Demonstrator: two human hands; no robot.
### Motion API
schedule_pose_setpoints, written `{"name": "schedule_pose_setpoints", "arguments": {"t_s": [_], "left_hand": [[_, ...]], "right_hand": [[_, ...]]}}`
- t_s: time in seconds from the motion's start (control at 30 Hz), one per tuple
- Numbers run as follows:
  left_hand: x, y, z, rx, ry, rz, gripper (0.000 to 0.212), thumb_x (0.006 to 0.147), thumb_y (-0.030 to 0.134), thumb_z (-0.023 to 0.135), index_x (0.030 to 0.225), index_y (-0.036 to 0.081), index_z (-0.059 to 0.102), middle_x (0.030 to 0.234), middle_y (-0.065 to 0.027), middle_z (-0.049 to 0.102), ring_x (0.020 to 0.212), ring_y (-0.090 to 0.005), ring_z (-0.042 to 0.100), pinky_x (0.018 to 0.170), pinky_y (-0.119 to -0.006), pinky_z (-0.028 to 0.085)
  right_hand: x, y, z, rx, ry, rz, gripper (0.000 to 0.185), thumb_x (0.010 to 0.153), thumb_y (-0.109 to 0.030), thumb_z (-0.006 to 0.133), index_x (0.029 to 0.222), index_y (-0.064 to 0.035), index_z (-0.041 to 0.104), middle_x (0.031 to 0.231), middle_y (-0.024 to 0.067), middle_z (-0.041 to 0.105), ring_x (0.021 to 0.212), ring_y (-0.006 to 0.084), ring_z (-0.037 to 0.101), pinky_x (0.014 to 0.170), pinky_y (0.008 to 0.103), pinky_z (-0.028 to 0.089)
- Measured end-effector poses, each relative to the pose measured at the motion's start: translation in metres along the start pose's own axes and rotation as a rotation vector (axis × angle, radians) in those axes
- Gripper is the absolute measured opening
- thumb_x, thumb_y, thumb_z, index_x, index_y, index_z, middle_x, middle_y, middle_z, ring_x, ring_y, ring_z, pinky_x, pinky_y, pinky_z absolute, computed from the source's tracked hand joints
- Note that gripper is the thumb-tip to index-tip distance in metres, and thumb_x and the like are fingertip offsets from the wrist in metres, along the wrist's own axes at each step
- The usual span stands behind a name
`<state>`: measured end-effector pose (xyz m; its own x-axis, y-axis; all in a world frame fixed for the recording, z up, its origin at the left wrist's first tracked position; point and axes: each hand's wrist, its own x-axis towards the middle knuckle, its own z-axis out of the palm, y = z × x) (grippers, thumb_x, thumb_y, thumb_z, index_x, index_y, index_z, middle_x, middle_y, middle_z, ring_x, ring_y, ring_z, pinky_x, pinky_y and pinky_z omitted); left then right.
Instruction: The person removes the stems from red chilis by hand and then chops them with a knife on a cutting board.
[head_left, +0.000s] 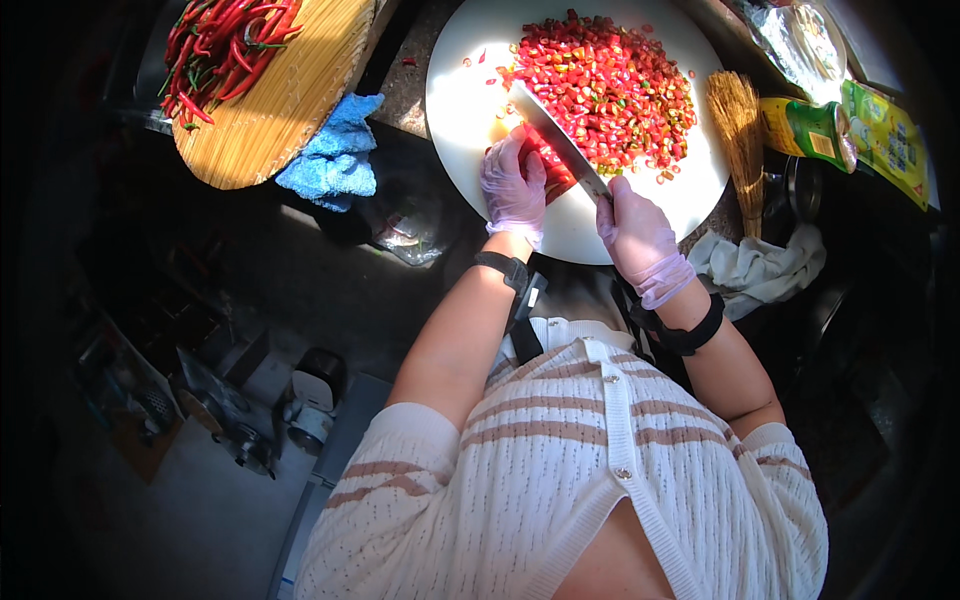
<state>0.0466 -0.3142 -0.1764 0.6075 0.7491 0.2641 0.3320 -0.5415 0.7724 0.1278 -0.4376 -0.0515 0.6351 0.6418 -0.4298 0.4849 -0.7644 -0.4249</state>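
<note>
On a round white cutting board (577, 240) lies a broad heap of chopped red chillies (600, 82). My right hand (641, 232), in a thin purple glove, grips a kitchen knife (559, 139) whose blade slants up and to the left across the board. Small bits cling to the blade near its handle, which my fingers mostly hide. My left hand (516, 180), gloved too, presses a bunch of red chillies (556, 178) on the board, fingertips close to the blade. Part of that bunch lies under the blade.
Whole red chillies (225, 52) are piled on a woven bamboo tray (277, 124) at upper left, beside a blue cloth (337, 154). Right of the board are a bristle brush (739, 142), a green-and-yellow can (806, 131), a yellow-green packet (885, 139) and a white cloth (757, 266).
</note>
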Motion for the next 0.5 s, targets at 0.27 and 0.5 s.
{"name": "schedule_pose_setpoints", "arguments": {"t_s": [0.27, 0.5], "left_hand": [[0.002, 0.002, -0.004, -0.021, -0.012, 0.058, 0.008, 0.080, 0.005, 0.057, 0.087, 0.003, 0.057, 0.089, -0.0146, 0.061, 0.087, -0.0333, 0.057, 0.079, -0.042, 0.044], [0.003, 0.000, 0.001, -0.016, -0.014, 0.092, 0.008, 0.079, 0.004, 0.056, 0.076, 0.003, 0.048, 0.080, -0.0160, 0.056, 0.082, -0.0352, 0.056, 0.073, -0.044, 0.043]], "right_hand": [[0.015, -0.003, 0.014, -0.089, -0.086, 0.048, 0.020, 0.089, -0.018, 0.047, 0.090, 0.0018, 0.048, 0.070, 0.0229, 0.059, 0.068, 0.0408, 0.059, 0.063, 0.0477, 0.046], [0.044, 0.006, 0.054, 0.053, 0.111, 0.006, 0.024, 0.089, -0.022, 0.048, 0.085, 0.0010, 0.055, 0.070, 0.0241, 0.059, 0.068, 0.0401, 0.059, 0.063, 0.0466, 0.047]]}}
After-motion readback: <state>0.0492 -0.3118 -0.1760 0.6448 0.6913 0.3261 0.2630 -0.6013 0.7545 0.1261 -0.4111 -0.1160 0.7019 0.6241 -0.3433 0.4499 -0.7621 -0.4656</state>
